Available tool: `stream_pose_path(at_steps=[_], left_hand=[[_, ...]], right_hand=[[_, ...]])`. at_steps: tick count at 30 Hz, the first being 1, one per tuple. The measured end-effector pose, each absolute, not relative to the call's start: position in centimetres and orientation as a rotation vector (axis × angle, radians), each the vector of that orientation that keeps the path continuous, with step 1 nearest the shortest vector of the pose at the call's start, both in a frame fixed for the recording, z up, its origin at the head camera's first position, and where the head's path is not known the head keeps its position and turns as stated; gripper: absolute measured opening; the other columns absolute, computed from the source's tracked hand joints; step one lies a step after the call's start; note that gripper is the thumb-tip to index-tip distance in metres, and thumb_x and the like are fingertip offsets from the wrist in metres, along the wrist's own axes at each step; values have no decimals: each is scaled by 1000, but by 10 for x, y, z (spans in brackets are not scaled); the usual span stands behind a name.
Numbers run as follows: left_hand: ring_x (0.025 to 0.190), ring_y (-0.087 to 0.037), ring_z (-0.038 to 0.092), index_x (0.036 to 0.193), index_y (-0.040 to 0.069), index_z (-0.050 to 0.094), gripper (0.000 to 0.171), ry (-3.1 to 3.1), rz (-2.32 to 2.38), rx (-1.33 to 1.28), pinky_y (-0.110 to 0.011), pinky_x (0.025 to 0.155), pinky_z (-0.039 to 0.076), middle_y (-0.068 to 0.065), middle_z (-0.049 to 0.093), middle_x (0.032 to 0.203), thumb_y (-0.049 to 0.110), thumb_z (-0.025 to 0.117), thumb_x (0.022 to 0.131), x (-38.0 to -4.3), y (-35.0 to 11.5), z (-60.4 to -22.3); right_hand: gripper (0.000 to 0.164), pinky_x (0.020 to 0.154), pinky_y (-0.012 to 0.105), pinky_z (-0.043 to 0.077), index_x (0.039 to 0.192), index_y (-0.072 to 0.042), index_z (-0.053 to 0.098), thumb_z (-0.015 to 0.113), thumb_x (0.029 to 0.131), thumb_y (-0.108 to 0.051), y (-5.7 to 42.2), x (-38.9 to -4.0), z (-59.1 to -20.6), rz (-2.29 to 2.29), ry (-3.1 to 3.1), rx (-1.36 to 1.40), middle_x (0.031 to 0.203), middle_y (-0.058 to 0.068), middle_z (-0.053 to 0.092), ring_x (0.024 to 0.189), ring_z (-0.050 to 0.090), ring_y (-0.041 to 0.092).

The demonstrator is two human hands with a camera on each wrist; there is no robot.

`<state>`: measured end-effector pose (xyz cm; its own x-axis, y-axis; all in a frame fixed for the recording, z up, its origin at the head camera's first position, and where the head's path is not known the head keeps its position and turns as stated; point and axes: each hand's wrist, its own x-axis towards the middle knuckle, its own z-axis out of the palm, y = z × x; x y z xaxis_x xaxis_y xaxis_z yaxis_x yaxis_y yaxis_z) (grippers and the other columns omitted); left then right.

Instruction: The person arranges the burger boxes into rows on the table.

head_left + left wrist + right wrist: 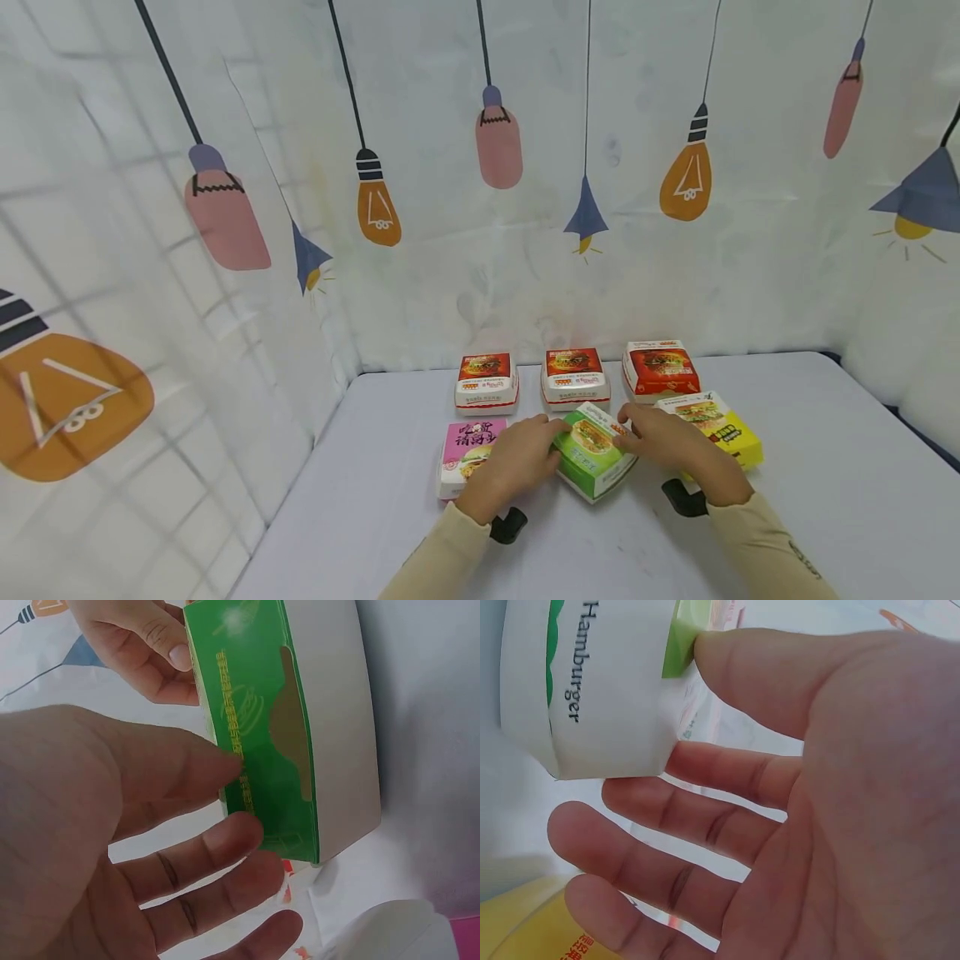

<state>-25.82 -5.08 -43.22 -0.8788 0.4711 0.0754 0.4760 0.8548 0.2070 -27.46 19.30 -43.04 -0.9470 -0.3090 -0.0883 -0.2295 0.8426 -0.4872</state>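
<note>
A green and white hamburger box (592,450) is between the two hands, turned at an angle over the white table. My left hand (521,457) holds its left side, thumb and forefinger at the edge; the other fingers are spread apart in the left wrist view. At the opposite side my right hand (667,437) holds the box by a corner. In the right wrist view that thumb (742,671) touches the top edge and the fingers reach behind the white side marked "Hamburger". A pink box (453,467) sits beside the left hand, and a yellow box (738,437) lies by the right hand.
Behind the hands stand three red and white burger boxes in a row: one at left (486,385), a middle one (574,379) and a right one (660,371). White curtain (427,308) printed with hanging lamps borders the table (360,500) at back and sides.
</note>
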Motion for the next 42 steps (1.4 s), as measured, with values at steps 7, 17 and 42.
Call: stream_pose_path(at_steps=[7,17,42], left_hand=[[91,-10,59,139,22,62,38,-3034,-373,-739,-30,80,53,0,67,122,34,59,103,-260,-51,-434],[81,-13,55,147,26,54,73,-3103,-338,-709,-30,70,50,-4,61,124,70,63,89,-263,-50,-438],[85,-12,54,153,31,47,72,-3106,-310,-763,-28,73,52,-9,56,137,61,67,91,-262,-49,-437]], right_hand=[[42,64,33,44,123,-8,60,73,94,-35,192,-271,-429,-717,2835,-404,86,3,59,74,53,17],[38,63,32,43,125,-8,59,72,95,-28,192,-269,-428,-721,2829,-419,83,2,58,72,52,16],[78,88,46,56,158,-9,34,74,94,-30,197,-272,-431,-895,2713,-503,153,22,44,100,58,24]])
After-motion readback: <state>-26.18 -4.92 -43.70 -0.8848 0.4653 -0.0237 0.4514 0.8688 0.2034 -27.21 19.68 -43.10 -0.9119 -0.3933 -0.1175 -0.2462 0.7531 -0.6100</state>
